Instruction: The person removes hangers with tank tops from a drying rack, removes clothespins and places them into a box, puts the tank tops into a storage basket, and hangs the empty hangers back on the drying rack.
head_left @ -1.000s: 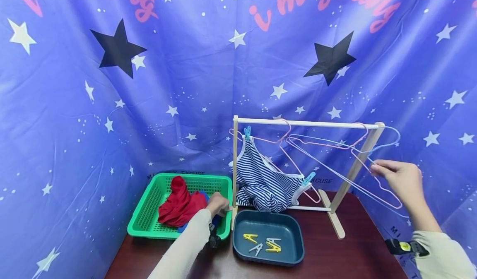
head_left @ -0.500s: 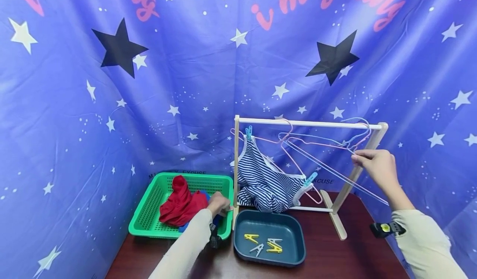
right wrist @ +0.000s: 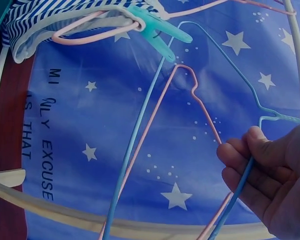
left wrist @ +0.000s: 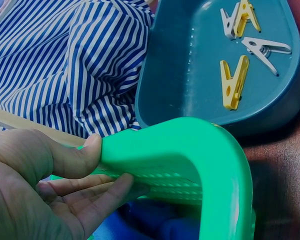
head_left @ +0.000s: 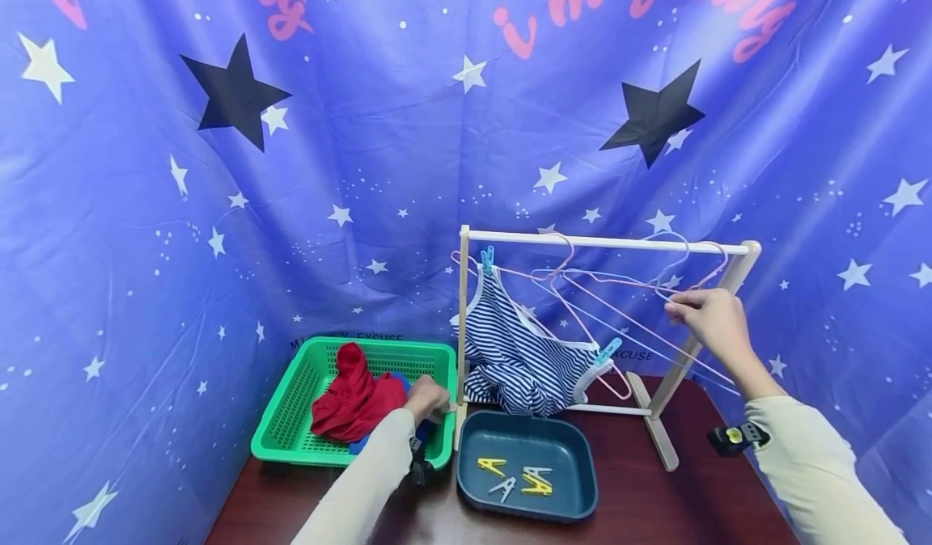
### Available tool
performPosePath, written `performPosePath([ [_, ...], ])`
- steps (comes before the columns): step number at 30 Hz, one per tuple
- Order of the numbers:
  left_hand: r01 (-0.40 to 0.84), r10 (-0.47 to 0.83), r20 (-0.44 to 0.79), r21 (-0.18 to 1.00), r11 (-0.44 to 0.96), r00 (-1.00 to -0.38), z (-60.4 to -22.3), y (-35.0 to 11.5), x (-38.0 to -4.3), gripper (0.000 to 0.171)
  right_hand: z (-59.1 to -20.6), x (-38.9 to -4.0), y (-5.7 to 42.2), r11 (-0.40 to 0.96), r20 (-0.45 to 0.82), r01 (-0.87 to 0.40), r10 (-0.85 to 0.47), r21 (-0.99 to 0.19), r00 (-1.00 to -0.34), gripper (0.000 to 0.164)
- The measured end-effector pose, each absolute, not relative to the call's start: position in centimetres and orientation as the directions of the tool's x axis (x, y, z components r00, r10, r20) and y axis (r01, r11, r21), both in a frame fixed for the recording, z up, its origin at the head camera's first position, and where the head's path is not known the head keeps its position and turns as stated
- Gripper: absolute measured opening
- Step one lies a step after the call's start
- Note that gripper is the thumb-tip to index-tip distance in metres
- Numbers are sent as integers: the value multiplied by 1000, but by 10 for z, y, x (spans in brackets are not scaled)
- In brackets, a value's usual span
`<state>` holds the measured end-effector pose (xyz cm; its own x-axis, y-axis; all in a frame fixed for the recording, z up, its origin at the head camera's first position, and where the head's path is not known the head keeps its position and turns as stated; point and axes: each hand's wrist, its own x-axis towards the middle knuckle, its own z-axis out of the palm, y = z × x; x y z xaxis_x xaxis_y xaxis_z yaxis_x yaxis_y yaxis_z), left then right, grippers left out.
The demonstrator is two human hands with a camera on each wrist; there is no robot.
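Note:
My right hand (head_left: 709, 318) pinches a blue wire hanger (right wrist: 238, 187) just below its twisted neck; in the head view its hook overlaps the white rod (head_left: 604, 242) of a small wooden rack. A pink hanger (right wrist: 194, 87) hangs beside it, towards the rack's right end. Further left, a striped tank top (head_left: 510, 351) hangs from another pink hanger (head_left: 580, 318), held by light blue clothes pegs (head_left: 606, 351). My left hand (head_left: 425, 399) grips the rim of a green basket (left wrist: 225, 155), thumb on the outside and fingers inside. The basket holds red cloth (head_left: 353, 403) and blue cloth (left wrist: 145, 220).
In front of the rack sits a dark blue tray (head_left: 561, 448) with several yellow and grey clothes pegs (head_left: 491, 466) in it. The rack's right foot (head_left: 661, 441) stands on the dark red table (head_left: 626, 496). A starry purple curtain (head_left: 379, 165) closes off the back and sides.
My right hand has carried the blue hanger leftwards, from outside the rack's right post to where its hook overlaps the rod. My left hand has stayed at the basket rim.

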<state>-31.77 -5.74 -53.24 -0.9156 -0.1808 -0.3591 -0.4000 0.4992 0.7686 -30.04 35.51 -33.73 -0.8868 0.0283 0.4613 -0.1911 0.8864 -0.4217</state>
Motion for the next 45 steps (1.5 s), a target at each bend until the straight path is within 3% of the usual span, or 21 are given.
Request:
performPosePath([
  [9, -414, -187, -372, 762, 498, -909, -532, -57, -319, 22, -345, -305, 359, 893, 430, -200, -8, -404, -903, 20],
  [17, -427, -189, -385, 762, 487, -903, -530, -58, -319, 20, -349, -306, 370, 898, 418, -139, 54, -418, -907, 24],
  [23, -427, -184, -388, 770, 474, -903, -530, -59, -319, 26, -355, -307, 374, 893, 444, -112, 106, -436, -890, 24],
  [36, -423, -192, -380, 756, 500, -905, -531, -59, -319, 22, -364, -302, 379, 901, 498, -73, 168, -429, -851, 27],
  [41, -424, -199, -377, 754, 502, -905, -534, -59, -320, 19, -370, -293, 370, 906, 584, -88, 190, -414, -790, 27],
  [45, -419, -198, -371, 758, 499, -907, -536, -58, -322, 18, -375, -286, 356, 925, 737, -104, 221, -366, -639, 21],
])
